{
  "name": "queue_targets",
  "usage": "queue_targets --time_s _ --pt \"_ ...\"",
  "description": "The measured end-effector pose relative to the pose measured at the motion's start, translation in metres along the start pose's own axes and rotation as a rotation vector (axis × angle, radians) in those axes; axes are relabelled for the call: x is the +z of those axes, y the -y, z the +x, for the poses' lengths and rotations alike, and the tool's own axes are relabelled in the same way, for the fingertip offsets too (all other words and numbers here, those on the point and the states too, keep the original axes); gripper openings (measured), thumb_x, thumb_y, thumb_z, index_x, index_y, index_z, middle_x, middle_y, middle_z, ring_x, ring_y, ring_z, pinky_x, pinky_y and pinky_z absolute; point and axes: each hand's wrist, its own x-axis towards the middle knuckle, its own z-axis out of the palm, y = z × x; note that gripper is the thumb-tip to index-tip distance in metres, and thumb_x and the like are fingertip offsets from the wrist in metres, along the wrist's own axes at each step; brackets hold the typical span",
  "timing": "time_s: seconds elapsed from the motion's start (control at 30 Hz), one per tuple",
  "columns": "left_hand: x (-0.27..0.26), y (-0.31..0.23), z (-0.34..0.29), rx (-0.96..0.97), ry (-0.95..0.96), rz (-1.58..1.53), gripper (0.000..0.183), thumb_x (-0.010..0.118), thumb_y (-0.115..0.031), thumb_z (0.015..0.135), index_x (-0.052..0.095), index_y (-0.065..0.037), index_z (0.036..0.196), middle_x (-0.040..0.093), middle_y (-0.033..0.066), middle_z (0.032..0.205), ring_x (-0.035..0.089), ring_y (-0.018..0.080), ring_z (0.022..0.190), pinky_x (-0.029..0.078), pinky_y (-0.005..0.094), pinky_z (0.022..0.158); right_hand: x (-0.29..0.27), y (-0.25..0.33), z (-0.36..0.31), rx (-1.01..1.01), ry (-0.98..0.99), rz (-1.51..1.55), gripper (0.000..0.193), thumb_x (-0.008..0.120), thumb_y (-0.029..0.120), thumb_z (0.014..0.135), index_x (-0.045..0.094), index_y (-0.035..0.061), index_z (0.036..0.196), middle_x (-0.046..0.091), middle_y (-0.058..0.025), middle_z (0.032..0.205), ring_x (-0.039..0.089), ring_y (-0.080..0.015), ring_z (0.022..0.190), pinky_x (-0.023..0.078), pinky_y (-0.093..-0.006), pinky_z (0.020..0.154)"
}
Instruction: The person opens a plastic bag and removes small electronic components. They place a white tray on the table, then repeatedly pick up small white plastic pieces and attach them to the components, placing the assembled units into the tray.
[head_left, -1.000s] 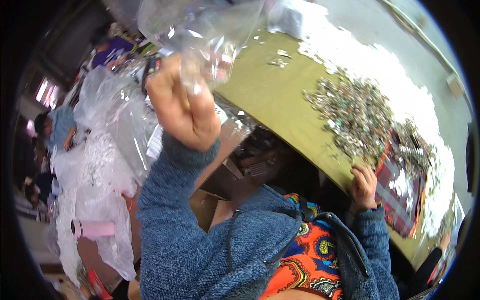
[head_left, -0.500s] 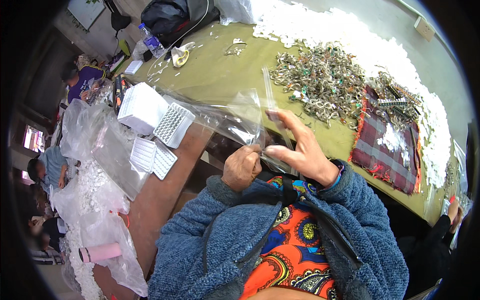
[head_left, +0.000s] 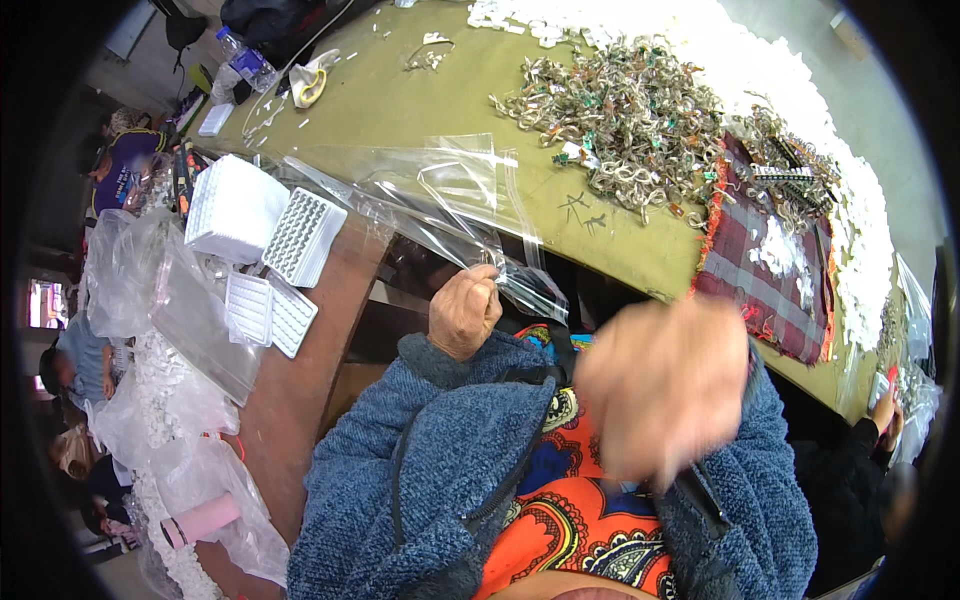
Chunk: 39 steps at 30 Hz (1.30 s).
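Note:
In front of my body, my left hand (head_left: 465, 312) is closed in a pinch on one end of a clear plastic bag (head_left: 440, 195). The bag spreads from my fingers over the edge of the green table (head_left: 420, 95), its film creased and shiny. My right hand (head_left: 665, 390) is lifted near my chest, apart from the bag. Motion smears it, so its fingers do not show clearly. Left of the bag stand stacks of white plastic trays (head_left: 235, 205), some with rows of small pockets (head_left: 306, 236).
A heap of small metal-looking looped parts (head_left: 630, 130) covers the table's right half, beside a plaid cloth (head_left: 765, 275). White pieces (head_left: 865, 230) lie along the wall. At left are more plastic film (head_left: 205, 330) and a pink bottle (head_left: 202, 520). Other people sit left and right.
My right hand has let go of the bag's film and pulled back toward my chest, blurred. My left hand keeps its hold. The whole view has shifted slightly.

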Motion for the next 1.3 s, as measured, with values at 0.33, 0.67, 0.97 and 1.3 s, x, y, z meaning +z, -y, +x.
queue_targets --time_s 0.33,0.67,0.97,1.3 --pt "-0.003 -0.005 0.006 0.079 0.062 -0.037 0.026 0.07 0.006 0.07 0.057 0.001 0.092 0.066 0.0168 0.101 0.068 0.0343 0.086 0.058 0.0405 0.073 -0.049 -0.11 -0.006 0.598 -0.403 -0.199 0.033 0.064 0.019 0.099 0.065 -0.0033 0.123 0.069 -0.0011 0.108 0.06 -0.0075 0.095 0.05 -0.025 0.085" --pt "-0.029 -0.048 0.016 0.116 0.027 -0.338 0.02 0.073 0.002 0.078 0.061 -0.003 0.094 0.069 0.0139 0.091 0.068 0.03 0.066 0.055 0.0373 0.057 -0.03 -0.087 -0.017 -0.081 -0.461 -0.855 0.008 0.072 0.0 0.083 0.065 0.0008 0.087 0.065 -0.0138 0.099 0.066 -0.0241 0.093 0.053 -0.0339 0.081" --pt "-0.094 -0.111 0.053 -0.679 0.271 -1.213 0.084 0.083 -0.033 0.083 0.031 -0.001 0.141 0.046 0.011 0.133 0.055 0.0168 0.116 0.051 0.0308 0.093 0.03 -0.048 -0.022 -0.161 0.129 -1.342 0.021 0.069 0.01 0.07 0.07 -0.001 0.089 0.06 -0.0232 0.123 0.059 -0.0369 0.111 0.046 -0.0434 0.097" --pt "-0.123 -0.126 -0.023 -1.133 0.185 -1.392 0.071 0.074 -0.025 0.087 0.037 -0.002 0.143 0.052 0.0108 0.132 0.054 0.021 0.122 0.046 0.0359 0.103 0.095 -0.143 -0.022 0.115 0.375 -1.557 0.025 0.065 0.026 0.08 0.072 0.0082 0.096 0.065 -0.0066 0.099 0.067 -0.0261 0.086 0.054 -0.0438 0.059"
